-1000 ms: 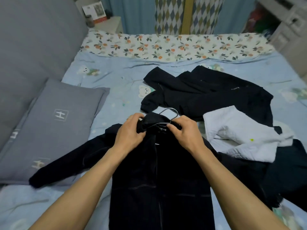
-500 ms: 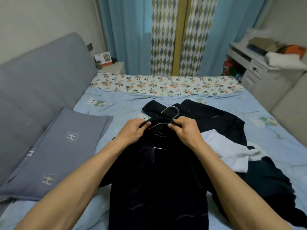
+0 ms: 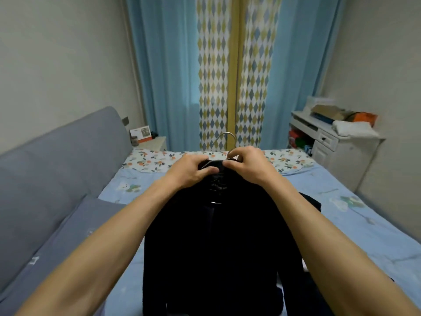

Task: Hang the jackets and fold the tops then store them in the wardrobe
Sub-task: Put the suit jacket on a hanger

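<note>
Both hands (image 3: pixel 218 166) grip jacket (image 3: pixel 211 242) collar, forearms outstretched.

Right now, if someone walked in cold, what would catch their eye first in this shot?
The black jacket held up at centre, filling the lower middle of the view. The left hand and right hand grip its collar at the hanger, whose metal hook pokes up above them. Behind, the curtain with its diamond pattern runs down the far wall beyond the bed.
</note>
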Motion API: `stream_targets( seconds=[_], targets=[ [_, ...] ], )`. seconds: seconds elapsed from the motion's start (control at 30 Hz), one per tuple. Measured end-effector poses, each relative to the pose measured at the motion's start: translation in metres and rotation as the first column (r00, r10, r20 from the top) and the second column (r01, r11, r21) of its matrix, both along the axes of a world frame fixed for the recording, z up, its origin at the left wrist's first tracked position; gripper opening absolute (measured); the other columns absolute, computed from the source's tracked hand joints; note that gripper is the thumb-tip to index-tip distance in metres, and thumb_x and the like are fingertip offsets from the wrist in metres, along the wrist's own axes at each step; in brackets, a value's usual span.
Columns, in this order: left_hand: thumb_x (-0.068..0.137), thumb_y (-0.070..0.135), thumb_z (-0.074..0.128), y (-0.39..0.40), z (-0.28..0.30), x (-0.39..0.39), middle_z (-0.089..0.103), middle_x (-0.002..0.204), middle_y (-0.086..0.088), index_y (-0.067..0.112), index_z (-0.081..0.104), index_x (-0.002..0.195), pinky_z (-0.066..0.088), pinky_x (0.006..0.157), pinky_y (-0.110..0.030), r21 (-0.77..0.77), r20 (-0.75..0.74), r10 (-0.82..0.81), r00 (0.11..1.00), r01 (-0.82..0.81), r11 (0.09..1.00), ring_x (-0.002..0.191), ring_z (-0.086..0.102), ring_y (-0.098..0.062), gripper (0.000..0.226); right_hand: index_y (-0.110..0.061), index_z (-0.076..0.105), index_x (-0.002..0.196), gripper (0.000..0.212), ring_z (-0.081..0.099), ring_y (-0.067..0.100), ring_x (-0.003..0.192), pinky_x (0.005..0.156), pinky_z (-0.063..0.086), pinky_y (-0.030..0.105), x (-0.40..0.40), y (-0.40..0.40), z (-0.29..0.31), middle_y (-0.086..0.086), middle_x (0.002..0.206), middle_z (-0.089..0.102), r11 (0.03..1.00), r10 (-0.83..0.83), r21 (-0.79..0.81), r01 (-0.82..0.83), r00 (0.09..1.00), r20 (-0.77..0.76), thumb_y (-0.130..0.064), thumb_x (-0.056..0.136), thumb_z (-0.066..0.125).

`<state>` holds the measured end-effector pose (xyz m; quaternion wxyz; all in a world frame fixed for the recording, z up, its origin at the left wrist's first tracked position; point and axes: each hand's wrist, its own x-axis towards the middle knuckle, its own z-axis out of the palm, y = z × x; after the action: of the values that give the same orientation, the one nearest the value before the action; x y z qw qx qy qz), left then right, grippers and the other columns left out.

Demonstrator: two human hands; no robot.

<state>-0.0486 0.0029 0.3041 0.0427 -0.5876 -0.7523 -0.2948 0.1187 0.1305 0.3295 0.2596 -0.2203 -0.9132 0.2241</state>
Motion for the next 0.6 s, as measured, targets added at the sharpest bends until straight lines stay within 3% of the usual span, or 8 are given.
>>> stream_targets(
  seconds=[0.07,0.17,0.27,0.33,0.43,0.5,0.6],
  targets=[
    [0.080,0.062,0.068,-0.003,0.009,0.001,0.069,0.077,0.009,0.025,0.073,0.088,0.049,0.063,-0.030,0.006,0.037,0.045,0.998,-0.045,0.999,0.072,0.065,-0.012,0.038,-0.012,0.076,0.089,0.028,0.058,0.009,0.067,0.060,0.043,0.026,0.004,0.000,0.007,-0.001,0.077,0.069,1.000,-0.012,-0.002,0.012,1.000,0.017,-0.039,0.090,0.068],
    [0.069,0.080,0.062,-0.009,0.017,0.009,0.071,0.076,0.012,0.032,0.072,0.085,0.053,0.063,-0.031,-0.044,0.074,0.078,0.994,-0.074,0.996,0.070,0.066,-0.006,0.052,-0.006,0.070,0.078,0.034,0.056,0.014,0.064,0.055,0.038,0.026,0.008,-0.002,0.007,0.005,0.070,0.065,0.997,-0.064,-0.042,0.061,0.996,-0.055,-0.037,0.091,0.066],
    [0.081,0.064,0.059,-0.019,0.018,0.013,0.069,0.087,0.012,0.034,0.066,0.090,0.050,0.073,-0.029,-0.047,0.199,0.025,0.980,-0.016,0.999,0.082,0.065,-0.006,0.032,-0.006,0.063,0.078,0.030,0.056,0.020,0.074,0.061,0.035,0.032,0.012,-0.003,-0.003,0.007,0.077,0.063,0.989,-0.139,-0.087,0.124,0.969,-0.203,-0.033,0.092,0.065],
    [0.088,0.041,0.059,-0.028,0.015,0.011,0.070,0.104,0.013,0.031,0.068,0.106,0.048,0.085,-0.025,-0.024,0.296,-0.049,0.954,0.059,0.998,0.096,0.065,-0.003,0.022,-0.010,0.062,0.081,0.025,0.055,0.020,0.081,0.068,0.034,0.029,0.014,-0.005,-0.008,0.006,0.084,0.061,0.985,-0.163,-0.094,0.143,0.954,-0.251,-0.031,0.092,0.066],
    [0.095,0.008,0.059,-0.036,0.008,0.012,0.067,0.120,0.013,0.019,0.069,0.123,0.039,0.091,-0.007,0.062,0.198,-0.109,0.974,0.098,0.993,0.103,0.059,0.005,0.032,-0.008,0.065,0.084,0.024,0.055,0.020,0.083,0.071,0.035,0.026,0.013,-0.010,-0.011,0.007,0.088,0.061,0.983,-0.174,-0.099,0.152,0.944,-0.280,-0.031,0.090,0.070],
    [0.094,0.006,0.061,-0.038,0.009,0.018,0.067,0.111,0.013,0.015,0.071,0.121,0.036,0.082,0.000,0.107,0.146,-0.083,0.986,0.067,0.992,0.095,0.057,0.007,0.030,-0.009,0.067,0.084,0.023,0.056,0.019,0.083,0.072,0.036,0.025,0.010,-0.014,-0.010,0.006,0.088,0.061,0.982,-0.186,-0.095,0.165,0.937,-0.296,-0.032,0.088,0.072],
    [0.096,0.016,0.062,-0.035,0.014,0.023,0.071,0.088,0.009,0.014,0.075,0.103,0.042,0.068,-0.015,0.117,0.125,-0.047,0.991,0.032,0.993,0.074,0.061,-0.002,0.015,-0.010,0.073,0.088,0.020,0.056,0.017,0.083,0.074,0.039,0.023,0.004,-0.022,-0.011,0.005,0.089,0.060,0.982,-0.190,-0.061,0.180,0.919,-0.346,-0.029,0.086,0.074]
  ],
)
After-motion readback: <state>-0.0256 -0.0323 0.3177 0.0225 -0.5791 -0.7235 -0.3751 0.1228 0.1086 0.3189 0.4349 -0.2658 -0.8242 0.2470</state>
